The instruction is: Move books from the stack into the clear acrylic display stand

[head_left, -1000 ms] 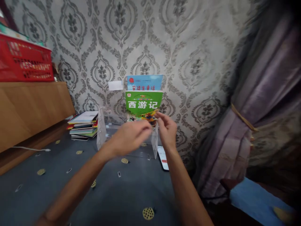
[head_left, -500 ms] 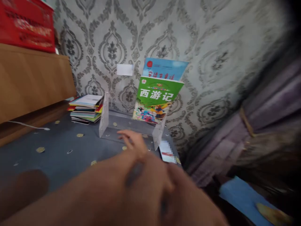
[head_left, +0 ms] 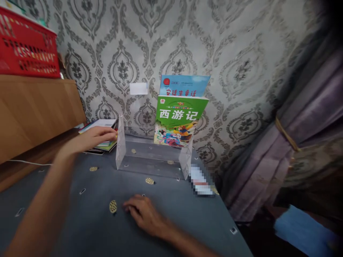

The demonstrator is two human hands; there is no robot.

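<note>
My left hand (head_left: 100, 136) reaches over a stack of thin books (head_left: 103, 147) at the left, fingers stretched out by the left wall of a clear plastic book rack (head_left: 122, 151). Whether it touches the top book or the rack wall, I cannot tell. My right hand (head_left: 144, 214) hovers or rests low over the dark tablecloth in front of the rack, fingers loosely bent and apart, holding nothing. In the rack's right part a green picture book (head_left: 178, 119) stands upright before a blue book (head_left: 184, 85), its top showing.
A phone-like object (head_left: 199, 182), partly pixelated, lies right of the rack. The wooden cabinet (head_left: 40, 110) carries a red basket (head_left: 29, 50) at the left. A white cable (head_left: 29, 162) runs beneath. A curtain (head_left: 294, 142) hangs beyond the table's right edge.
My left hand has moved left to the book stack. My right hand and forearm have drawn apart from it, down to the tablecloth. Both books stay in the rack; the camera has tilted up slightly.
</note>
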